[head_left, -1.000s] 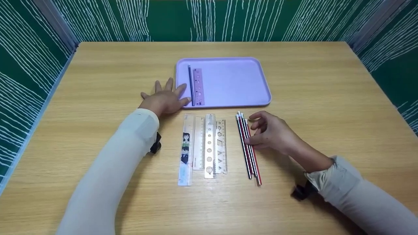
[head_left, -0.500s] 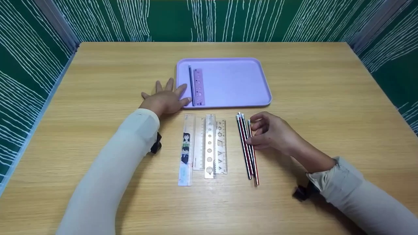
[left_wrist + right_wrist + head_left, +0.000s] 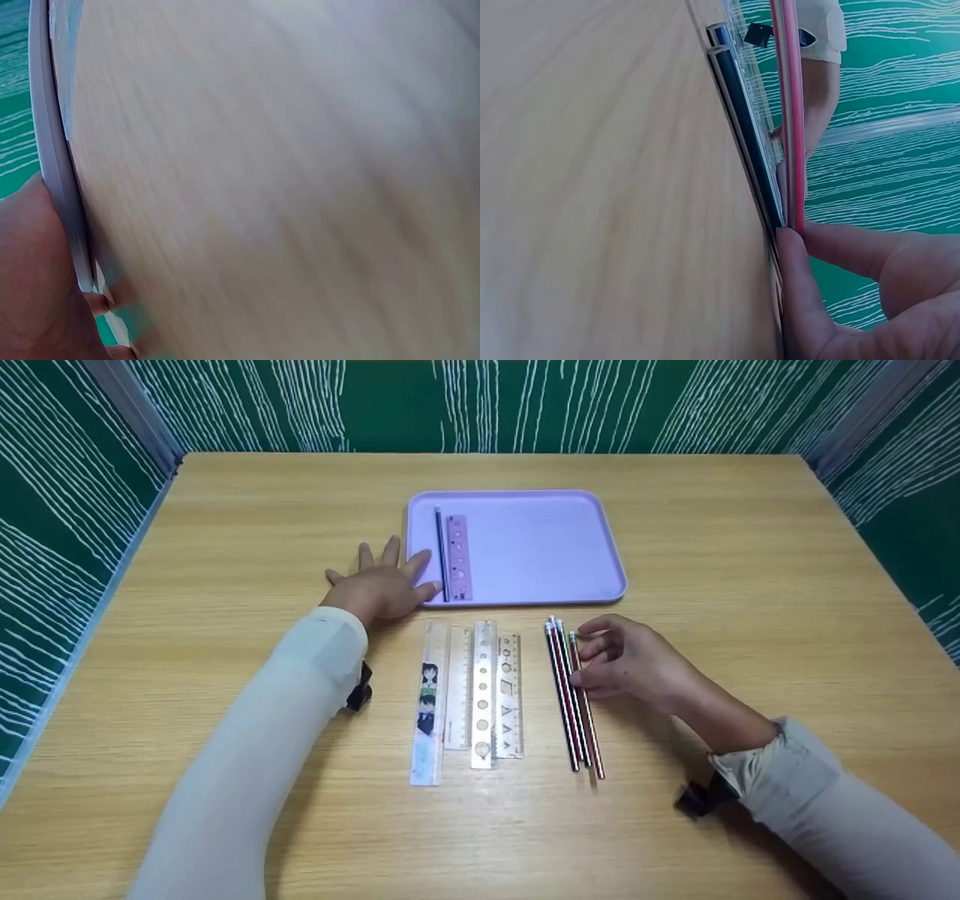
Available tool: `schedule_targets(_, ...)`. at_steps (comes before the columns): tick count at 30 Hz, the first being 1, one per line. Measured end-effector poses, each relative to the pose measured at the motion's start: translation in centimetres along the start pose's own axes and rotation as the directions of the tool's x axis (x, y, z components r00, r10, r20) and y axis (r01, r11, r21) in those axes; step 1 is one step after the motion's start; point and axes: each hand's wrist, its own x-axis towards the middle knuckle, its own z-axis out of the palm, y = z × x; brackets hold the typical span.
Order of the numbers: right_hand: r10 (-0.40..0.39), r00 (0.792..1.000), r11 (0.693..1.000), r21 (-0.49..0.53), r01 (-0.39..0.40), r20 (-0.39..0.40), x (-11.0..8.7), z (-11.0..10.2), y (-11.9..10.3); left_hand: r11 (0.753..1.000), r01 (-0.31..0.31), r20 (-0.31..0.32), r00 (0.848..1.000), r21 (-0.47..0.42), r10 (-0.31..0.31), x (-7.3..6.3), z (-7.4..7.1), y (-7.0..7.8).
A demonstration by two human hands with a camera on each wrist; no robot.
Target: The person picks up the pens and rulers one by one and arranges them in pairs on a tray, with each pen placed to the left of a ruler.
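My right hand (image 3: pixel 630 664) pinches a red-and-white striped pencil (image 3: pixel 595 742) between thumb and fingertips. In the right wrist view this striped pencil (image 3: pixel 793 112) stands off the tabletop, with dark pencils (image 3: pixel 742 124) lying below it. Beside it on the table is the rest of the pencil bundle (image 3: pixel 564 697). My left hand (image 3: pixel 379 589) lies with spread fingers at the left front corner of the lilac tray (image 3: pixel 540 547), thumb and index finger over its rim. A dark pencil (image 3: pixel 442 555) and a pink ruler (image 3: pixel 460 559) lie side by side in the tray's left part.
Between the forearms, several clear rulers lie lengthwise in a row: one with cartoon figures (image 3: pixel 427 750), a plain one (image 3: pixel 457 697), one with round holes (image 3: pixel 483 705) and one with shape cutouts (image 3: pixel 511 705). Green panels with white streaks (image 3: pixel 390 405) border the wooden table (image 3: pixel 712 547).
The right hand has drawn the red striped pencil slightly right, apart from the bundle, and its near end has risen off the table. The left hand and tray stay put.
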Motion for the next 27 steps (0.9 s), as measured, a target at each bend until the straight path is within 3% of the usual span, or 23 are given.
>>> schedule_targets(27, 0.024, 0.999, 0.999, 0.039, -0.025, 0.025, -0.35, -0.65, -0.19, 1.000, 0.001, -0.002, 1.000, 0.016, -0.001, -0.08, -0.07, 0.10)
